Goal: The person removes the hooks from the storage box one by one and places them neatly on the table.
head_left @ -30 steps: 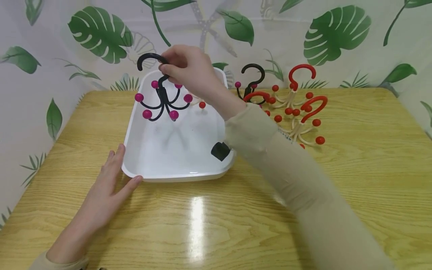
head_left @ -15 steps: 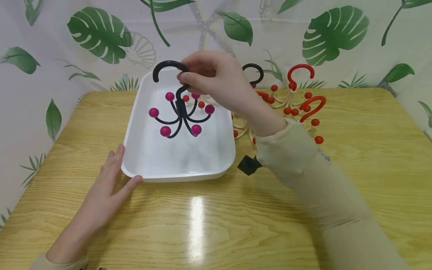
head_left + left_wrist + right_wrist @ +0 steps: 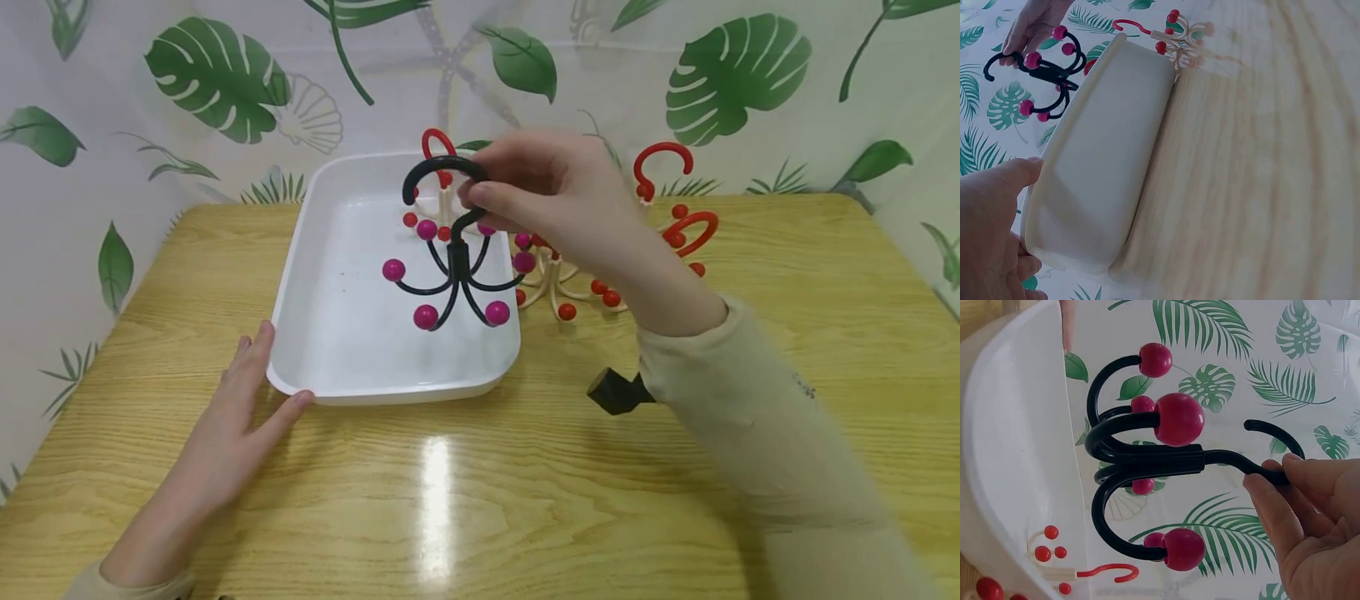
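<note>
My right hand [image 3: 573, 204] pinches the curved hook of a black multi-arm hanger [image 3: 458, 262] with magenta ball tips, between thumb and fingers. It hangs roughly upright over the right side of a white plastic basin [image 3: 337, 333], apart from it. The right wrist view shows the pinch on the hook's neck of this hanger [image 3: 1200, 459]. My left hand [image 3: 228, 425] touches the basin's near left corner, thumb along the front and straight fingers on the left side. A cream hanger with a red hook [image 3: 445, 200] stands at the basin's back right.
Right of the basin, several cream hangers with red hooks [image 3: 553, 279] stand on the wooden table [image 3: 540, 500]; my right hand partly hides them. Of another black hanger only a magenta ball [image 3: 522, 240] shows. Leaf-patterned cloth [image 3: 615, 50] backs the table.
My right hand has carried the black hanger rightward and somewhat toward me, from the basin's back left to its right side. The red-hooked hanger in the basin has come into sight. My left hand stays put.
</note>
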The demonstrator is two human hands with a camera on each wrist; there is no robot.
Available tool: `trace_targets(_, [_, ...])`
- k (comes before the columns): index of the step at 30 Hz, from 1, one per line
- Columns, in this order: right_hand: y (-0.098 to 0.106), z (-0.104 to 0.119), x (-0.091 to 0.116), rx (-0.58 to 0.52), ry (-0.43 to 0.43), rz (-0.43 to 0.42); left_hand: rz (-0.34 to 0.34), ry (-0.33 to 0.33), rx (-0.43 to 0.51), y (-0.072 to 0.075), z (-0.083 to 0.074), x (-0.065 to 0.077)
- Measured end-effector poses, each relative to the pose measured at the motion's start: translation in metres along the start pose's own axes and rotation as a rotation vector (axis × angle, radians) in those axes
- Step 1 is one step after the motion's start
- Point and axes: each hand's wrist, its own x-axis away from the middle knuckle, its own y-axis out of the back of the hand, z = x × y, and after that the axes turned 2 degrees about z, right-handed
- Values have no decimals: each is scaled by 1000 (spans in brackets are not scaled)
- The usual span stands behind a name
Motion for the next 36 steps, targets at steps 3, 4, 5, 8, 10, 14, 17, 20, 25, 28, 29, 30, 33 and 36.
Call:
trace_targets(3, [7,2,10,9,-22,-21,7,2,0,1,0,0])
trace_targets(4, [10,2,13,16,-27,-22,8,3,0,1,0,0])
trace_targets(5, [12,2,16,29,-31,-22,10,3,0,1,1,-1])
trace_targets(8, [20,1,23,73,-35,-14,12,4,-1,1,1,-1])
trace_targets(10, [25,-1,27,92,-35,-9,13,5,0,0,1,-2])
trace_targets(14, [37,-7,36,128,-2,-11,13,2,4,0,1,-2])
trace_targets(17, [46,-11,43,131,40,-11,11,1,3,0,0,-2])
trace_targets(20, [54,-15,51,160,33,-13,12,6,1,1,0,-2])
trace_targets(25, [62,-18,62,234,-55,-25,14,12,5,1,0,0])
trace_targets(28, [66,-21,67,249,-100,-26,13,10,5,1,0,0])
trace_targets(29, [67,-23,68,245,-113,-23,13,9,6,1,0,0])
trace_targets(30, [68,-25,69,236,-127,-20,13,7,5,1,1,0])
trace_targets(33, [71,-31,72,218,-140,-8,15,10,2,0,1,0])
trace_targets(36, [72,-38,74,198,-142,0,15,9,-1,1,1,-1])
